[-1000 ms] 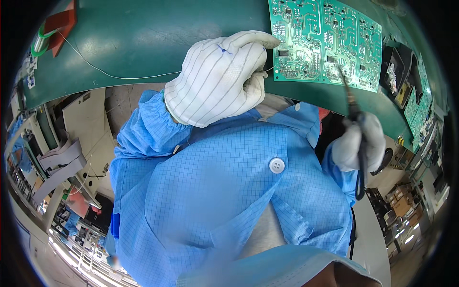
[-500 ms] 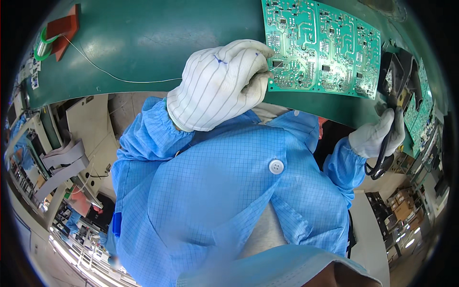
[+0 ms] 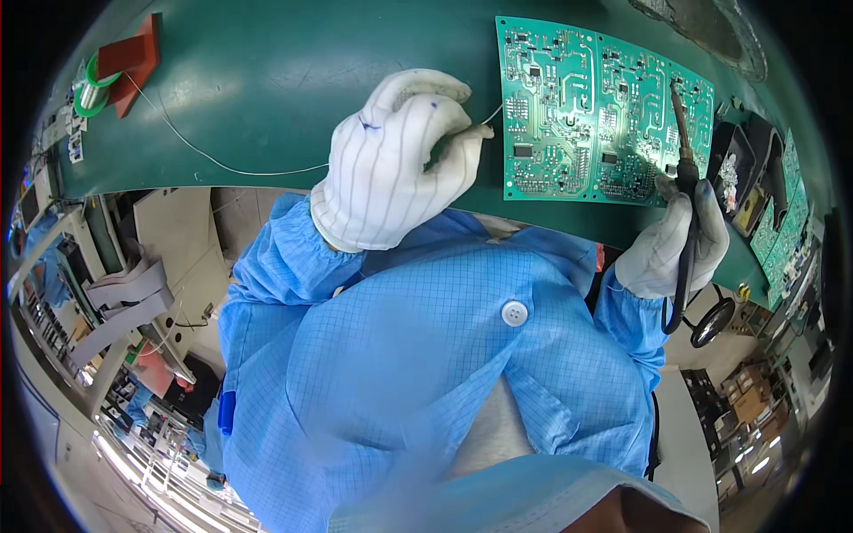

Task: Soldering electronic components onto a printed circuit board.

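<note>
A green circuit board panel (image 3: pixel 555 115) with many small parts lies on the green mat. Just left of it, my gloved left hand (image 3: pixel 388 169) pinches a thin solder wire (image 3: pixel 194 141). The wire's short free end sticks out past the fingertips toward the board's left edge. In my gloved right hand (image 3: pixel 665 250) is a soldering iron (image 3: pixel 683 142), its slim metal tip pointing away from me over the board's right section. Whether the tip touches the board I cannot tell.
The solder spool (image 3: pixel 91 94) sits on a red-brown stand (image 3: pixel 133 60) at the far left. Right of the board are a black iron holder (image 3: pixel 762 164) and more green boards (image 3: pixel 787 218). The green mat (image 3: pixel 267 71) ends at a curved near edge.
My right hand has brought the soldering iron leftward from beside the holder to over the board. My left hand has drawn slightly left, away from the board, still pinching the wire.
</note>
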Tool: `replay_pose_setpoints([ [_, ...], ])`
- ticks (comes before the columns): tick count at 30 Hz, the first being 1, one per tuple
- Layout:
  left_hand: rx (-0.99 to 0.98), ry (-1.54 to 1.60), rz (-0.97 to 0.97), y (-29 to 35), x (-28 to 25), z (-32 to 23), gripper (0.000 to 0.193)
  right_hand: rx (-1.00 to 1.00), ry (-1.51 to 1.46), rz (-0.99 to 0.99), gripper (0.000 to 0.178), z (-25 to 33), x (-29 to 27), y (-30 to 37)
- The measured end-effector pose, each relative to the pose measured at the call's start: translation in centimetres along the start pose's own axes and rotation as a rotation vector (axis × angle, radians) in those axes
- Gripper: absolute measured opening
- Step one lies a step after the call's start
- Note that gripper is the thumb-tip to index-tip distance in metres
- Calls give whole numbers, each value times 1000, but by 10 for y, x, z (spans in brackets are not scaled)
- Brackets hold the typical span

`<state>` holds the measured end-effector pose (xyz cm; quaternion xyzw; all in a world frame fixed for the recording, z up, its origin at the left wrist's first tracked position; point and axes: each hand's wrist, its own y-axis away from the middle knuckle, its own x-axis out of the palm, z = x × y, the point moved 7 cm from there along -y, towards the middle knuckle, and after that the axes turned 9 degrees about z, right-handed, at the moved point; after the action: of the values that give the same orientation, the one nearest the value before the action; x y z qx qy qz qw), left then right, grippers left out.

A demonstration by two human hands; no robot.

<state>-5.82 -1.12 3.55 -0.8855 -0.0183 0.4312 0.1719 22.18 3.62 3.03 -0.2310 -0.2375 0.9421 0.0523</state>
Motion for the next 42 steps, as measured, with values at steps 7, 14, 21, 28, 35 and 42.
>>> replay_pose_setpoints([
  [7, 32, -5, 62, -14, -6, 0, 19, -16, -98, 133, 24, 25, -2, -10],
  [14, 79, -42, 23, -20, -4, -5, 15, -270, -77, 341, 27, 61, 21, -10],
  [21, 65, -68, 29, -14, -5, 7, 16, -361, -74, 378, 26, 69, 45, -6],
  [28, 43, -58, 66, -17, -4, 3, 16, -417, -52, 268, 24, 68, 48, 0],
  [35, -44, -29, 125, -17, -3, 7, 17, -350, 116, 621, 23, 93, 57, -20],
  [42, -69, 83, 22, -15, -4, 26, 19, -302, 37, 668, 18, 76, 61, -6],
])
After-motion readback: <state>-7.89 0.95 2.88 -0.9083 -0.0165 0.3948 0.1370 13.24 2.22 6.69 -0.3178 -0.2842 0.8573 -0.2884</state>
